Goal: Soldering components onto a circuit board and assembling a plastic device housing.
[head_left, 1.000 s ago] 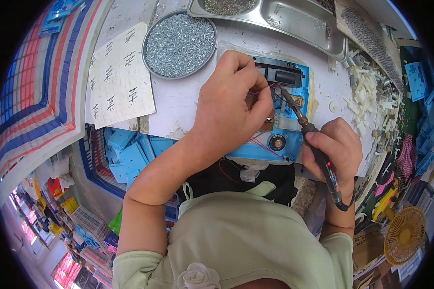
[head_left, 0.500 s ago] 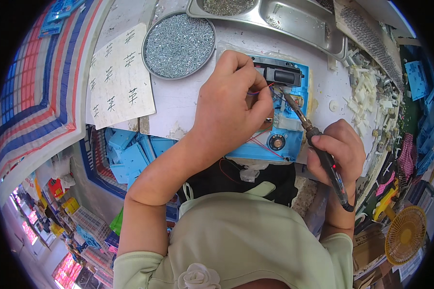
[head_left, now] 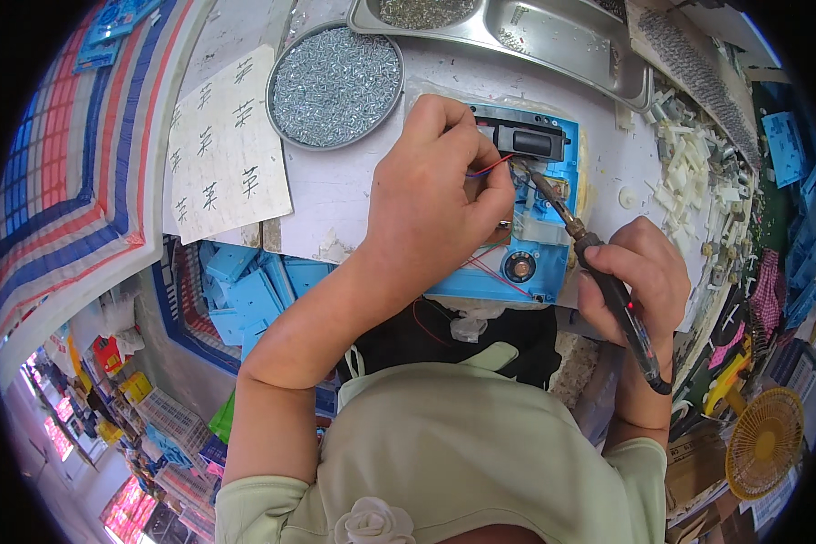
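Note:
A blue plastic casing [head_left: 548, 288] lies on the bench before me, with a small round speaker [head_left: 519, 267] near its lower right corner and a black rectangular part [head_left: 533, 143] along its far side. My left hand [head_left: 440, 186] is over the casing's left half, thumb and forefinger pinching thin red and blue wires [head_left: 491, 168]. In my right hand [head_left: 642, 276] is a black-handled soldering iron [head_left: 615, 295] with a small red light. Its tip points up and left at the wiring beside my left fingertips; whether it touches a joint is too small to tell.
A round tray of small metal pins [head_left: 335, 86] stands beyond my left hand, near a paper sheet with handwriting [head_left: 227, 150]. A steel compartment tray [head_left: 562, 45] lies at the back. White plastic pieces [head_left: 684, 172] are heaped at right. Blue casings [head_left: 249, 295] fill a bag lower left.
The soldering iron's handle and my right hand have shifted very slightly. My left hand keeps its pinch on the wires, almost unmoved.

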The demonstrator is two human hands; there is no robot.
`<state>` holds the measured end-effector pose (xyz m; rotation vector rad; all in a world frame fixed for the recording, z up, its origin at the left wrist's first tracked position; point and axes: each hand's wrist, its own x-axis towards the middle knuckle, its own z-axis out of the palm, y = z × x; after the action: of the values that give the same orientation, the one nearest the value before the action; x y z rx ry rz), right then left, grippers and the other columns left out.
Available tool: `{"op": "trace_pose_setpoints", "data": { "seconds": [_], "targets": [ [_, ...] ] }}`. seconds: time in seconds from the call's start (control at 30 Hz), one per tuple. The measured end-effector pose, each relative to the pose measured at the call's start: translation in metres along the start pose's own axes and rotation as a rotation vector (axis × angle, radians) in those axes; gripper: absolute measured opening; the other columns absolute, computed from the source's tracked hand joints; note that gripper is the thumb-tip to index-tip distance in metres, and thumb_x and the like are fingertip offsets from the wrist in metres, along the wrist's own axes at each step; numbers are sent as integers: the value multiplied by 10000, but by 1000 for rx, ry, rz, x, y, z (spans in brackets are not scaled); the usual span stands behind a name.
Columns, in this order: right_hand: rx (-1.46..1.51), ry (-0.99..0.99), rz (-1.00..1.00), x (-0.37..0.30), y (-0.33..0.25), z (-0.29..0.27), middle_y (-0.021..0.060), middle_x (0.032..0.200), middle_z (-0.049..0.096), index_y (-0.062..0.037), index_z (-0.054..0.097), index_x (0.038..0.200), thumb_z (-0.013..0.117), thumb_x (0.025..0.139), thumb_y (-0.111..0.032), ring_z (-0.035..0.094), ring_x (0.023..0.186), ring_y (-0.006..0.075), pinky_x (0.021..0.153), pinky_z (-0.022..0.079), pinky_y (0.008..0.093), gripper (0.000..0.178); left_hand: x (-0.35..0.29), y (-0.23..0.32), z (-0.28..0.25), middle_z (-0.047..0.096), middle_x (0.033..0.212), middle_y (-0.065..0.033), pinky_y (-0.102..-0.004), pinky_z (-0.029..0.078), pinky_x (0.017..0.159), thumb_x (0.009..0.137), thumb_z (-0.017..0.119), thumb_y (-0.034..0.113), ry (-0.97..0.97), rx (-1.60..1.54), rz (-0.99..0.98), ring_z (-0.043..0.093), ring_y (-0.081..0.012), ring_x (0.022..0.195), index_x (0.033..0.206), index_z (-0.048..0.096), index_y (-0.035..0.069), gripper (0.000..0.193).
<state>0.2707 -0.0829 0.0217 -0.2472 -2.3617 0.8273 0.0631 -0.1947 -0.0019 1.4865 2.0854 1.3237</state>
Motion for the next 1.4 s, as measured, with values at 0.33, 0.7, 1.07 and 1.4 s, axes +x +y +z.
{"op": "trace_pose_setpoints", "data": {
  "seconds": [0.33, 0.7, 1.07, 1.4],
  "targets": [
    [3, -25, -12, 9, 4, 1, 54, 688, 597, -60, 712, 993, 801, 657, -6, 544, 565, 220, 495, 407, 322, 352, -1, -1, 3, 570, 938, -67, -270, 479, 599, 783, 777, 29, 37, 29, 8, 578, -151, 719, 814, 694, 9, 90],
    [5, -26, -21, 11, 8, 3, 51, 678, 585, -56, 714, 988, 806, 663, -9, 536, 562, 217, 492, 399, 316, 341, -1, -1, 4, 579, 927, -82, -290, 501, 622, 775, 781, 18, 47, 46, 26, 598, -184, 747, 811, 689, 5, 100],
    [6, -22, -28, 10, 8, 2, 62, 694, 600, -50, 706, 1002, 812, 709, -33, 543, 565, 219, 494, 406, 322, 312, -2, 1, 6, 571, 910, -89, -300, 505, 627, 774, 777, 15, 62, 76, 40, 598, -195, 746, 805, 672, 5, 110],
    [3, -20, -11, 6, 3, -3, 58, 709, 612, -71, 691, 1033, 802, 700, -32, 555, 575, 229, 504, 421, 327, 353, -2, 1, 8, 570, 907, -85, -299, 505, 633, 767, 773, 13, 72, 78, 30, 598, -196, 749, 788, 665, 2, 111]
  ]
}}
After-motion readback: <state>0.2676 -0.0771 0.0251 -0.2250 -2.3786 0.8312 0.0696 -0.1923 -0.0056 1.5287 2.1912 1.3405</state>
